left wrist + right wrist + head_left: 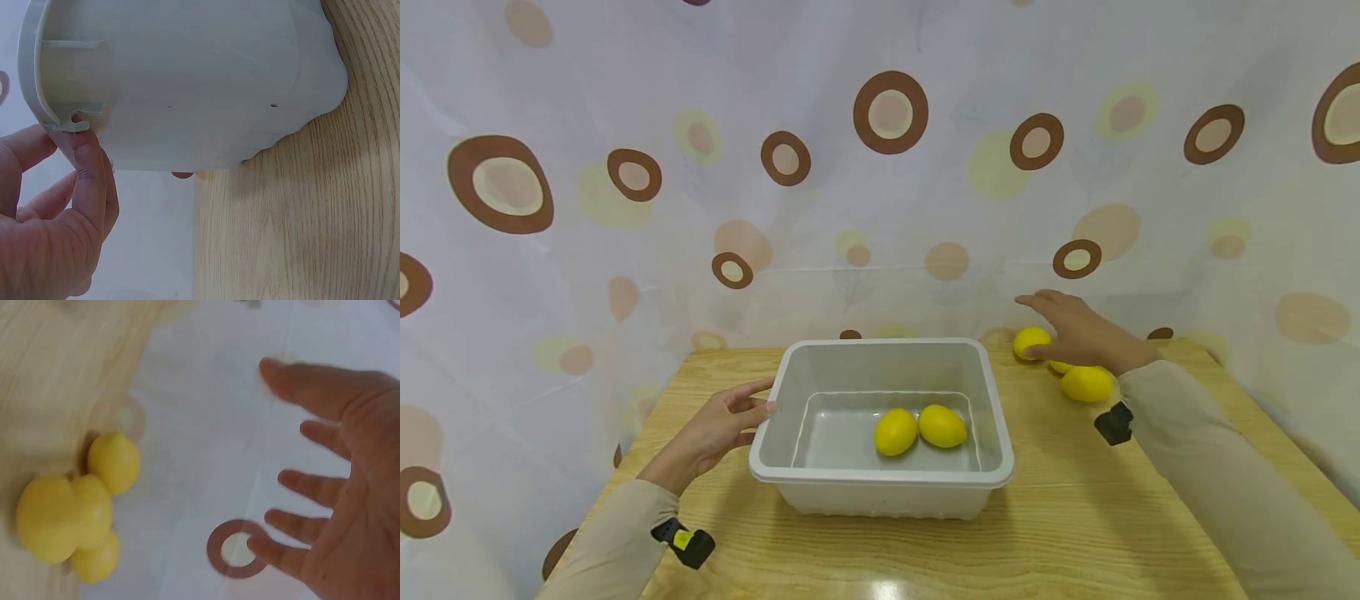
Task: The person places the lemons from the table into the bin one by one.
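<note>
A white plastic tub (880, 477) stands on the table with two lemons, one lemon (895, 432) beside another lemon (942, 426), on its floor toward the right. My left hand (718, 429) holds the tub's left rim; in the left wrist view the thumb and curled fingers (87, 181) pinch it from outside. Over a cluster of several lemons (1087, 383) at the back right, my right hand (1078, 331) hovers with fingers spread and nothing in it. The right wrist view shows that palm bare, apart from the clustered lemons (53, 519).
The wooden table (1075, 500) reaches back to a hanging curtain (827, 92) patterned with brown rings and pale spots. Black straps circle both sleeved wrists, including the right wrist strap (1115, 423).
</note>
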The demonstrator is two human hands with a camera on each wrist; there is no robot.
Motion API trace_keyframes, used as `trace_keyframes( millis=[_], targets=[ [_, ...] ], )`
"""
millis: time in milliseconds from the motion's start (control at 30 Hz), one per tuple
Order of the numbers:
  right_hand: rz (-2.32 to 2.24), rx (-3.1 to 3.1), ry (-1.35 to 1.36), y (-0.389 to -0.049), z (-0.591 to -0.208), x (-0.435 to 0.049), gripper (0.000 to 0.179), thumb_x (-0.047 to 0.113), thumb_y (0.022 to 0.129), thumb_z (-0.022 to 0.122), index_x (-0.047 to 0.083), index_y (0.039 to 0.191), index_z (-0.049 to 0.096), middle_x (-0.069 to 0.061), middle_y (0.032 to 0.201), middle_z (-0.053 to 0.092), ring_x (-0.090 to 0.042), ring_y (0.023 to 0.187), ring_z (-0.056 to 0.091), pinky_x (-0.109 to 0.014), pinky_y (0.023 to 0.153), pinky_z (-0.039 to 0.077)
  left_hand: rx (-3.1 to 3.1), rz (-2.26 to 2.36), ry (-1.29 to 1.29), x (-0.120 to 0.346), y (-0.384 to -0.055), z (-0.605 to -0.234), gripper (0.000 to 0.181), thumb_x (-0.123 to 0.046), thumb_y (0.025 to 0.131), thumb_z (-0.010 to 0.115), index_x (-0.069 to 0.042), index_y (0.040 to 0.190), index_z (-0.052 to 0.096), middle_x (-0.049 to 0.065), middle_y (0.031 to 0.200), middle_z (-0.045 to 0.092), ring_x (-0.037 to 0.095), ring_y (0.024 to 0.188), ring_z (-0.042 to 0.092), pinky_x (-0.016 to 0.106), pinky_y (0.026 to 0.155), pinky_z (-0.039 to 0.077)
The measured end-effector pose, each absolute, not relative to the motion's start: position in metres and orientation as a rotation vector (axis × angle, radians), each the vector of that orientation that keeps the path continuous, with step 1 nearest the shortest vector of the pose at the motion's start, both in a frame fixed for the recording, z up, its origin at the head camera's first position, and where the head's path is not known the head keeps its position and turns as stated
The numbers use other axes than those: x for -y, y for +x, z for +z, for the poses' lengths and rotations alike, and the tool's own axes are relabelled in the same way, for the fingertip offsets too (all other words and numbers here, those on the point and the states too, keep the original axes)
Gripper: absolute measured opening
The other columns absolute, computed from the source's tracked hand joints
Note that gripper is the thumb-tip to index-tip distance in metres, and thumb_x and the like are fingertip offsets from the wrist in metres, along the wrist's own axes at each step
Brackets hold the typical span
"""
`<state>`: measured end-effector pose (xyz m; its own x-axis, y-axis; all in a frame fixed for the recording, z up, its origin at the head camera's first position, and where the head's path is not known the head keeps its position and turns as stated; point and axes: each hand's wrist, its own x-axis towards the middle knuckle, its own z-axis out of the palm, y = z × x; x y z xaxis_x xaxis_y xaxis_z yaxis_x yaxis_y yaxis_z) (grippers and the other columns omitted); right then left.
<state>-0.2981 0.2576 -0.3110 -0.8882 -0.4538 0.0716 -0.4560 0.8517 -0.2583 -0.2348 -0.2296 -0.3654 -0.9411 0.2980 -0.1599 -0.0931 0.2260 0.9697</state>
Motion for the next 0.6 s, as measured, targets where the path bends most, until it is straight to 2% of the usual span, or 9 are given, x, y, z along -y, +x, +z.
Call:
trace_keyframes(
  millis=[333,600],
  targets=[
    [0.267,3.051,0.582,-0.295,-0.353,-0.300,0.076,0.025,0.083,0.074,-0.007,0.141,0.037,-0.041,0.137,0.034,-0.058,0.123,0.033,-0.070,0.101,0.024,-2.198,1.771,0.188,0.230,-0.236,-0.366,0.062,-0.020,0.097,0.059,-0.002,0.149,0.030,0.011,0.111,0.061,0.015,0.098,0.062,0.037,0.087,0.053],
    [0.306,3.024,0.559,-0.299,-0.395,-0.318,0.067,0.021,0.083,0.072,-0.009,0.135,0.042,-0.043,0.129,0.040,-0.060,0.116,0.039,-0.070,0.097,0.029,-2.192,1.779,0.184,0.230,-0.236,-0.368,0.062,-0.020,0.097,0.059,-0.003,0.149,0.031,0.010,0.110,0.062,0.016,0.098,0.063,0.037,0.087,0.053]
  ],
)
